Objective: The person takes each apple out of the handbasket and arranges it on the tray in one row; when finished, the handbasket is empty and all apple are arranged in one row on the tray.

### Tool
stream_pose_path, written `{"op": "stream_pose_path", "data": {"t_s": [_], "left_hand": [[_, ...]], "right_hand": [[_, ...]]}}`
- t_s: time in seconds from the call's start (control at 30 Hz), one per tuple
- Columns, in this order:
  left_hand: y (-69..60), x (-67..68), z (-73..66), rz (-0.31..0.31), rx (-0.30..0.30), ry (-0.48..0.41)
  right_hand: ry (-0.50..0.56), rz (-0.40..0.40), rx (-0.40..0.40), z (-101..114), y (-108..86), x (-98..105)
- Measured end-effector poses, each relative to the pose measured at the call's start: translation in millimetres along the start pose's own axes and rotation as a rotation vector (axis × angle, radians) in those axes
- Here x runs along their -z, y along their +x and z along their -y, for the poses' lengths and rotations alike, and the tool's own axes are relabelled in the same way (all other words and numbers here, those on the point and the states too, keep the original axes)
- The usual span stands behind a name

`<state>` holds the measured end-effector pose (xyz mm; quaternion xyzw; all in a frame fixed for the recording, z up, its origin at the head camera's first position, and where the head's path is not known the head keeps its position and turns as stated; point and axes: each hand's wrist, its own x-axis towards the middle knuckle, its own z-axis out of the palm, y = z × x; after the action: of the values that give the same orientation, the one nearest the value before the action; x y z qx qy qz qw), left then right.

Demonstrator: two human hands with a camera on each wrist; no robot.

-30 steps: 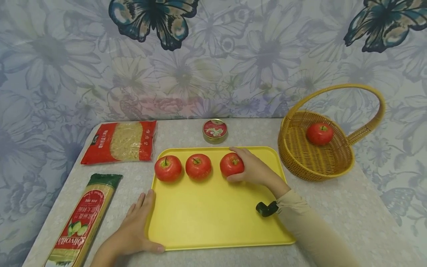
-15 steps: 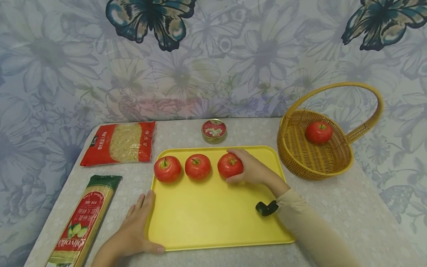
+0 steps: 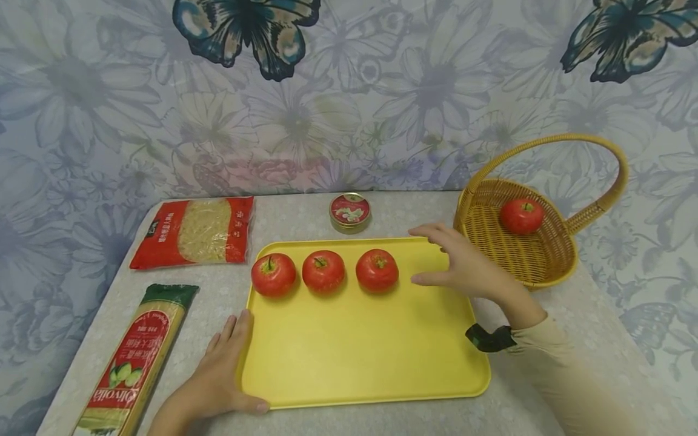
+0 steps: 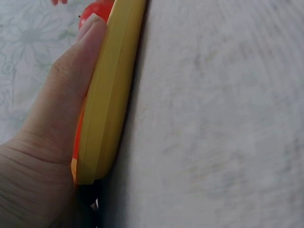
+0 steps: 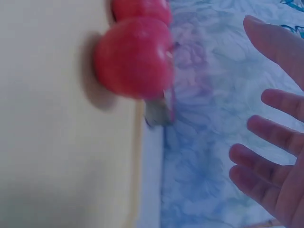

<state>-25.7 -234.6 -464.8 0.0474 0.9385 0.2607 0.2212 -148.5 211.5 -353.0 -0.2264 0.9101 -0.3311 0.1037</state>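
Observation:
Three red apples stand in a row along the back of the yellow tray [image 3: 349, 357]: a left apple [image 3: 274, 275], a middle apple [image 3: 323, 272] and a right apple [image 3: 377, 270]. My right hand [image 3: 466, 260] is over the tray's right side, fingers spread, with nothing in it and a gap between it and the right apple. In the right wrist view, that hand [image 5: 280, 142] is apart from the nearest apple [image 5: 135, 59]. My left hand [image 3: 218, 369] rests against the tray's front left corner, its thumb [image 4: 71, 71] along the rim.
A wicker basket [image 3: 474, 257] with another apple [image 3: 521, 216] inside stands at the back right. Behind the tray is a round tin [image 3: 350, 213]. A red pasta bag [image 3: 193, 233] and a spaghetti pack [image 3: 136, 360] lie on the left. A patterned wall closes off the back.
My right hand has let go of the right apple and drawn away to the right, its fingers spreading. That apple shifted slightly left earlier, then stayed put. The left hand has not moved.

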Motion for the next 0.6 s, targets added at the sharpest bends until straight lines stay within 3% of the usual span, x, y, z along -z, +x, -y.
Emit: {"op": "stream_pose_path", "data": {"t_s": [0.27,0.6], "left_hand": [[0.0,0.1,0.1,0.015,0.020,-0.012],[0.3,-0.1,-0.1,-0.006,-0.002,-0.015]], "right_hand": [[-0.127,0.001,0.005,-26.5,-15.9,53.1],[-0.107,-0.009,-0.231,-86.9,-20.5,106.6]]}}
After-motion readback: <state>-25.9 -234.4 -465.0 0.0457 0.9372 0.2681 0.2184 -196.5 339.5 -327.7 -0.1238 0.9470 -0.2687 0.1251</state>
